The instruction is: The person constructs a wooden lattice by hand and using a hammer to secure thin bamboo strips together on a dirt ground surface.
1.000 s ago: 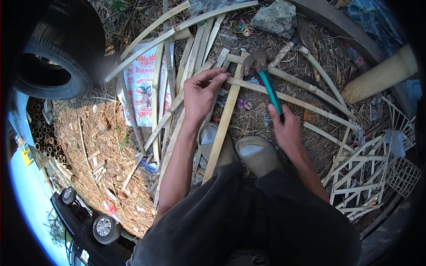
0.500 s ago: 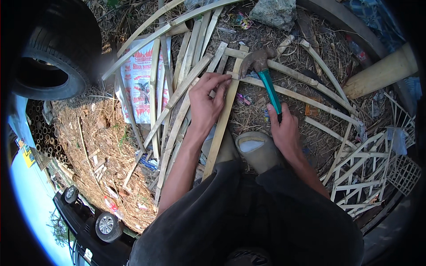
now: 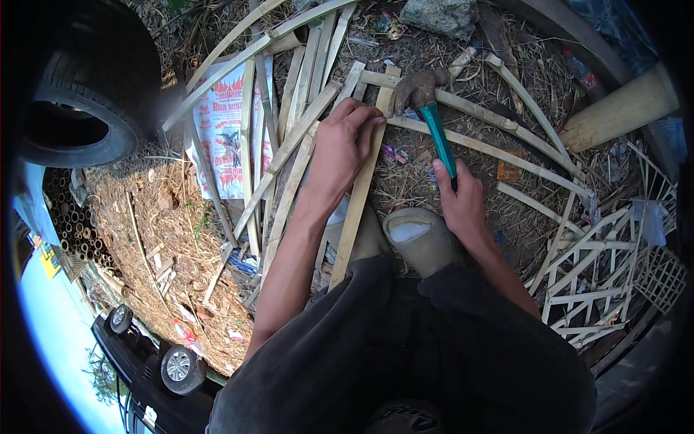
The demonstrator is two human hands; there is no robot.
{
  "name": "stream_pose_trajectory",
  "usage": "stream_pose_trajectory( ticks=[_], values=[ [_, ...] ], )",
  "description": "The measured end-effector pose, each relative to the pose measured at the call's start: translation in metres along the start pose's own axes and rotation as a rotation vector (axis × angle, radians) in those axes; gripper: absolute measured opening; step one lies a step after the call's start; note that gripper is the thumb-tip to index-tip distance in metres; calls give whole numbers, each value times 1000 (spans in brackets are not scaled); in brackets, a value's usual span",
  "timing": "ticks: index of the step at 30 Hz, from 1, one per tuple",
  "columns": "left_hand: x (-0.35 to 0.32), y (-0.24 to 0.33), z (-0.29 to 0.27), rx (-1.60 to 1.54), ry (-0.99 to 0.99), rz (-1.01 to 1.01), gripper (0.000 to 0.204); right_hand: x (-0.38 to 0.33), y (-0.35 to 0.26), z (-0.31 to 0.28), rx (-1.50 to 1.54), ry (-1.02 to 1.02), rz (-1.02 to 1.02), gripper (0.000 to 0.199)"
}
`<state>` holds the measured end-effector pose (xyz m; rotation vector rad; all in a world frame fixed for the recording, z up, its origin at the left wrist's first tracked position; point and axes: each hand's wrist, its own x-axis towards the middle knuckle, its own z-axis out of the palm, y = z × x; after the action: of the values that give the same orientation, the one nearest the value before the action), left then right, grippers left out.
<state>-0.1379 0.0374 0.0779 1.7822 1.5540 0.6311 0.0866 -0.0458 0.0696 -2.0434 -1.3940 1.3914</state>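
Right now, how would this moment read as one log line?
left hand: at bamboo strip, hold unclear | right hand: holding green-handled hammer | hammer head: close to left hand | nearby: grey rock, black tire

Rusty metal hammerhead [image 3: 419, 87]; rough stone [image 3: 439, 18]

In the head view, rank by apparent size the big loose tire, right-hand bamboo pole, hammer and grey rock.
1. Loose tire
2. Bamboo pole
3. Hammer and grey rock: too alike in area to rank.
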Motion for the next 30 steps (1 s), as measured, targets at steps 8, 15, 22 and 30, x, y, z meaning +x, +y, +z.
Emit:
stream_pose_trajectory(
  ticks=[8, 15, 22, 30],
  values=[
    [11, -2, -2, 31, -80, 33, 10, 1, 0, 0, 13, -12, -1, 45],
    [20, 11, -8, 188, -212, 138, 10, 1, 1, 1, 34, -6, -6, 44],
    [29, 3, -8, 136, -255, 173, 10, 1, 1, 3, 72, -1, -24, 43],
    [27, 7, -5, 7, -212, 30, 15, 4, 11, 6, 126, -12, 2, 44]
  ],
)
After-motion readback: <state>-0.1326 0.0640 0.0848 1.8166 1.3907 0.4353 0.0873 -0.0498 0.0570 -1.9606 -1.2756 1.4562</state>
